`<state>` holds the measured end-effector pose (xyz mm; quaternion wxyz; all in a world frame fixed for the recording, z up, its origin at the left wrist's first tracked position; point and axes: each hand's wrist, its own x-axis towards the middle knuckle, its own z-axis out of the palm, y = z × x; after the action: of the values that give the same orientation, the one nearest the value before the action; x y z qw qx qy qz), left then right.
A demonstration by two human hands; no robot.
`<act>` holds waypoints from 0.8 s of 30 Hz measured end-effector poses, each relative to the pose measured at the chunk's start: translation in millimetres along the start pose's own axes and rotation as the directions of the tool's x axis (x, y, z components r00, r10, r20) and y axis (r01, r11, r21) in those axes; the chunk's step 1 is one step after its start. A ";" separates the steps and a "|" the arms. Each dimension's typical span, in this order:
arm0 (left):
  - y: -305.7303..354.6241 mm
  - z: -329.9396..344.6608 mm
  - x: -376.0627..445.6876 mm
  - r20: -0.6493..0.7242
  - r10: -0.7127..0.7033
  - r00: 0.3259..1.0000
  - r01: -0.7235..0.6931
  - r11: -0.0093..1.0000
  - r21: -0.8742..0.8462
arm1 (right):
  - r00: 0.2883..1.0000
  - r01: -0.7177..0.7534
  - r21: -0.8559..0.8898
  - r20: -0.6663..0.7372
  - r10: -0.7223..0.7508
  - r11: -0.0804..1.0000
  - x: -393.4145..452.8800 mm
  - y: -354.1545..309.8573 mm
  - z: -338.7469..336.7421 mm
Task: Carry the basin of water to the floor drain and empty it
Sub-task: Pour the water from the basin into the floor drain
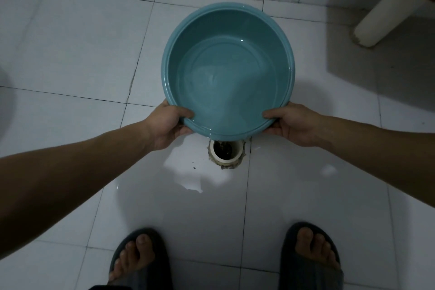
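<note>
White glossy tiled bathroom floor (70, 54), wet patch nr centre. Round teal plastic basin (227, 70) w/ water is hanging tilted toward person, near rim just over round open floor drain (226, 151). Left hand (170, 125) & right hand (295, 125) are both gripping near rim, thumbs inside, fingers curled under. Dark slippers (310, 261) at bottom; white pipe (386, 14) top-right.

arms outstretched, left hand (168, 122), right hand (295, 125) gripping

Your left hand (168, 125) and right hand (295, 125) grip the water-filled basin (227, 70) rim above the floor drain (226, 152).
</note>
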<state>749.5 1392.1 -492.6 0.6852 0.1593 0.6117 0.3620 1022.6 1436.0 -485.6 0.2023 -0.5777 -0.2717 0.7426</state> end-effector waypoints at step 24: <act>-0.6 0.6 -2.6 0.009 0.002 1.000 -0.002 1.000 0.000 | 1.000 0.006 -0.001 0.019 -0.006 1.000 1.6 1.3 -2.2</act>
<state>750.2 1390.0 -491.0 0.6875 0.1615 0.6084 0.3621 1024.3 1436.4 -488.1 0.2014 -0.5698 -0.2759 0.7474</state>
